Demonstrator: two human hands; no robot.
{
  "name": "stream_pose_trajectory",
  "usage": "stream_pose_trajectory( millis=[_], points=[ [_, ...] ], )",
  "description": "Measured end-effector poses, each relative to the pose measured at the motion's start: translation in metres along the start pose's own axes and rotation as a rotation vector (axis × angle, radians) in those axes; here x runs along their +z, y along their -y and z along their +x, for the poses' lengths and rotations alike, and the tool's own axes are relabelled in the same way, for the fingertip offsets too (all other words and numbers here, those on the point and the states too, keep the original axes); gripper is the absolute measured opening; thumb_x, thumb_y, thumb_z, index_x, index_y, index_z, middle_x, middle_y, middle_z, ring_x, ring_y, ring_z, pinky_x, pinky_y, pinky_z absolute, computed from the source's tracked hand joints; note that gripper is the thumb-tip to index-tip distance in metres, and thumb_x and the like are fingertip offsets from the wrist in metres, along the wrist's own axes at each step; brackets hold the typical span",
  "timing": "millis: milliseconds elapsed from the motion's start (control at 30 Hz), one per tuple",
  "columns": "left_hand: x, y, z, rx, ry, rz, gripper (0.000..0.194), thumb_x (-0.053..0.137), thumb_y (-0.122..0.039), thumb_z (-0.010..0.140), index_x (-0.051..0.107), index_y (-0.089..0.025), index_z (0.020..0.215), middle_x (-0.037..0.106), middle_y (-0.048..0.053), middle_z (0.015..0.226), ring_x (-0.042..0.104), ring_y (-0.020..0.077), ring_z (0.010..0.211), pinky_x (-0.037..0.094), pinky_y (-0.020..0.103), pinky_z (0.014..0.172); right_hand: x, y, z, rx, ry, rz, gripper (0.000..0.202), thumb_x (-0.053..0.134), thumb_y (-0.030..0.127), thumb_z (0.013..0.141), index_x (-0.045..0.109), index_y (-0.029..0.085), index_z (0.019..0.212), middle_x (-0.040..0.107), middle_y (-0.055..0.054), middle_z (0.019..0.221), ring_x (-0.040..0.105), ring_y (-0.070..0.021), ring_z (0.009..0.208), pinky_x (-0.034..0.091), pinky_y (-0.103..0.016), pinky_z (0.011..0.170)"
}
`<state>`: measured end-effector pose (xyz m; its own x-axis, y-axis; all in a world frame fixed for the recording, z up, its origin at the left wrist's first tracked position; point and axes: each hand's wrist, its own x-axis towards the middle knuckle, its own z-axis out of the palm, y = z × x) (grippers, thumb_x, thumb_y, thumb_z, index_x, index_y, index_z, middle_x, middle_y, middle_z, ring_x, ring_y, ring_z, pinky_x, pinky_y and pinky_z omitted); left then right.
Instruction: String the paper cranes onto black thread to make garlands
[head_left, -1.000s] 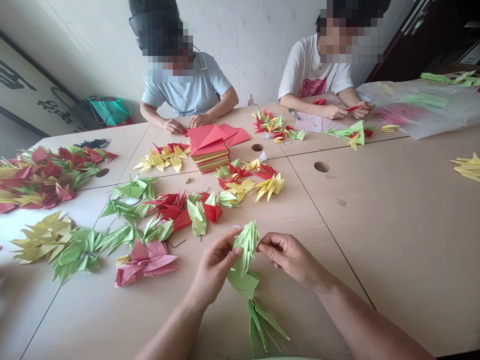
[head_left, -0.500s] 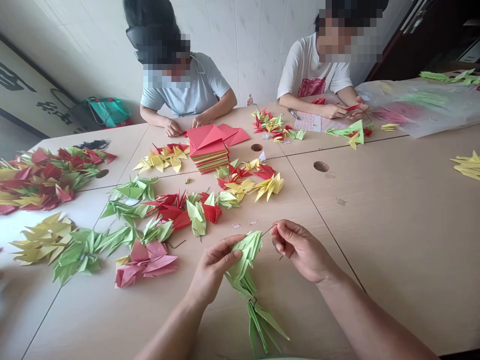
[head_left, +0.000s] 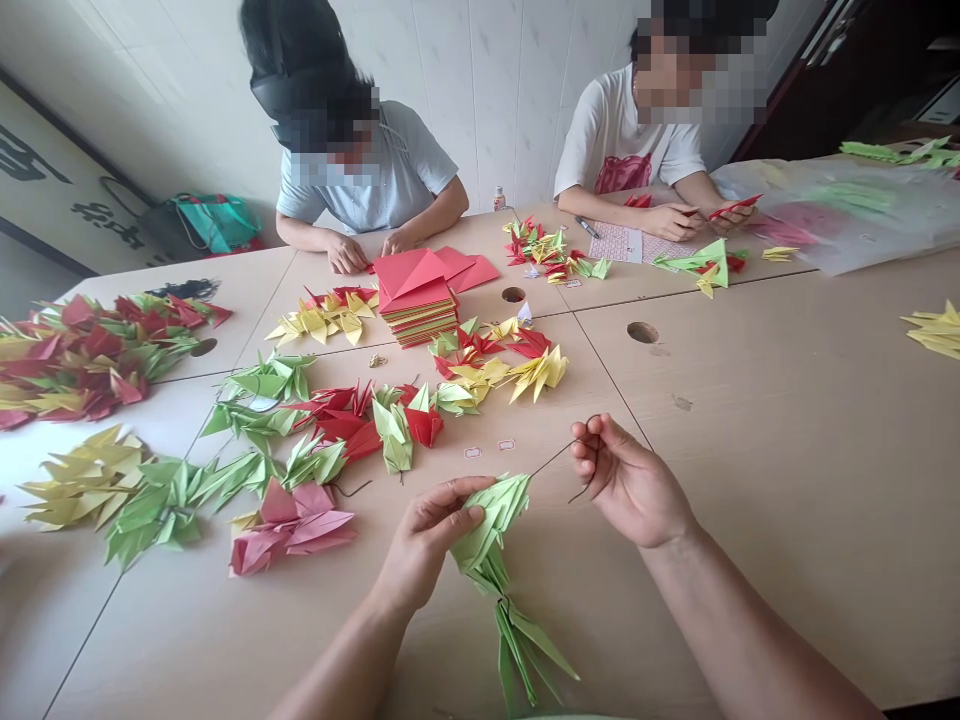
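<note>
My left hand pinches a bundle of light green folded-paper pieces between thumb and fingers. A second cluster of green folded paper hangs below it, joined by a dark tie. From the bundle's upper end a thin dark cord runs up to my right hand, whose thumb and fingertips are closed on it. The cord is drawn fairly straight, and its loose end dangles beneath my fingers. Left of my hands lies a pink folded-paper bunch.
Green, red and yellow paper bunches spread across the table's left half, beside a large heap. A stack of red and yellow paper stands mid-table. Two people sit opposite, handling red paper. Plastic sheeting lies at the far right.
My right hand has moved up and right, drawing out a longer stretch of cord from the green bundle. My left hand has barely moved. The co-worker at right has moved the red paper apart.
</note>
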<state>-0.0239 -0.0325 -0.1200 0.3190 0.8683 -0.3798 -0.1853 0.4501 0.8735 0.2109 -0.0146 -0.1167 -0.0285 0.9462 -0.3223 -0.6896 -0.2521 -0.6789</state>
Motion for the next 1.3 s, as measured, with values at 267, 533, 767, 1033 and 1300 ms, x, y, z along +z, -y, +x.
stream_pose_trajectory(
  millis=[267,533,767,1033,1300],
  points=[
    [0.000,-0.001,-0.001,-0.012,-0.008,0.009,0.026,0.072,-0.029,0.074,0.075,-0.022,0.099,0.074,0.003,0.083,0.063,0.0170,0.072,0.048,0.025,0.066,-0.022,0.019,0.008,-0.167,-0.078,0.001,0.010,0.072,0.035,0.078,0.067,0.027,0.073,0.068,0.003,0.081,0.066,-0.0113,0.071,0.057,-0.022,0.059],
    [-0.001,0.000,0.000,0.033,0.006,-0.031,0.027,0.070,-0.028,0.079,0.072,-0.025,0.106,0.074,0.002,0.091,0.064,0.0155,0.078,0.049,0.022,0.071,-0.018,0.019,0.008,-0.308,-0.239,-0.314,0.026,0.070,0.046,0.077,0.061,0.024,0.088,0.062,-0.004,0.105,0.065,-0.0189,0.092,0.056,-0.030,0.073],
    [0.002,0.002,0.000,0.140,-0.064,0.013,0.030,0.070,-0.029,0.080,0.070,-0.026,0.110,0.072,0.003,0.109,0.063,0.0177,0.096,0.049,0.022,0.080,0.000,-0.009,-0.004,-0.799,-0.197,-0.832,0.053,0.065,0.036,0.084,0.039,0.029,0.130,0.042,-0.010,0.139,0.037,-0.0241,0.133,0.030,-0.045,0.108],
    [0.007,0.008,-0.001,0.213,-0.025,0.163,0.029,0.067,-0.031,0.084,0.067,-0.026,0.112,0.072,0.003,0.104,0.064,0.0185,0.097,0.049,0.025,0.084,0.027,-0.053,-0.025,-0.017,0.392,-0.620,0.040,0.068,0.039,0.082,0.055,0.022,0.116,0.063,-0.005,0.106,0.059,-0.0202,0.096,0.048,-0.033,0.084],
    [0.006,0.013,-0.002,0.283,0.014,0.304,0.037,0.061,-0.033,0.087,0.055,-0.030,0.124,0.060,0.002,0.098,0.057,0.0163,0.092,0.046,0.026,0.082,0.027,-0.049,-0.020,-0.029,0.243,-0.540,0.021,0.066,0.037,0.084,0.065,0.017,0.088,0.063,-0.001,0.079,0.056,-0.0152,0.077,0.046,-0.027,0.073]
  ],
)
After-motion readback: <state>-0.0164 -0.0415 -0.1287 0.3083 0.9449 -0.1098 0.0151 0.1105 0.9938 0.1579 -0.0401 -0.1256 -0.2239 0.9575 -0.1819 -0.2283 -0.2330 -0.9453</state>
